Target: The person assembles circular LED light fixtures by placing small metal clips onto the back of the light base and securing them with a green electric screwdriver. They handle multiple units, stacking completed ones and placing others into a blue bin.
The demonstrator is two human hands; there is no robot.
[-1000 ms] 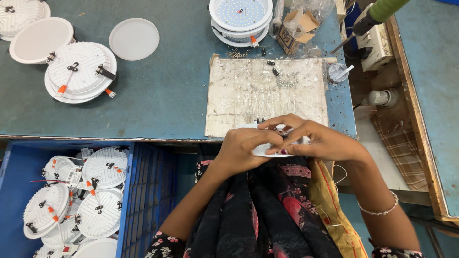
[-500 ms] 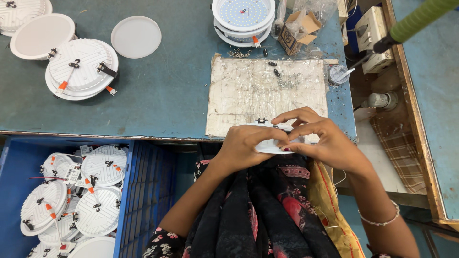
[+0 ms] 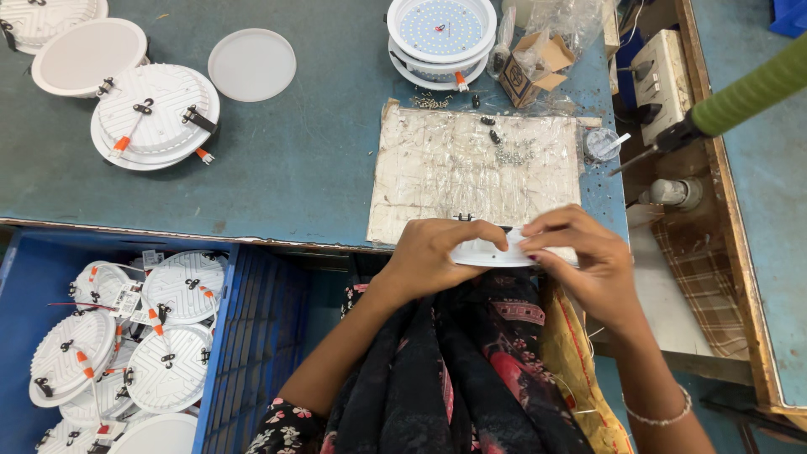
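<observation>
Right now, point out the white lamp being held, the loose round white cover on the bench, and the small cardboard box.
white lamp (image 3: 492, 253), head view, on its rim showing between the two hands.
round white cover (image 3: 251, 65), head view, on the middle of its flat face.
cardboard box (image 3: 531, 67), head view, on its open flap.

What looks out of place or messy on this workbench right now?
Small dark screws lie scattered loose across the worn, scuffed mat, not in a container. A torn-open cardboard box sits tilted beside crumpled plastic wrap. Otherwise nothing stands out.
</observation>
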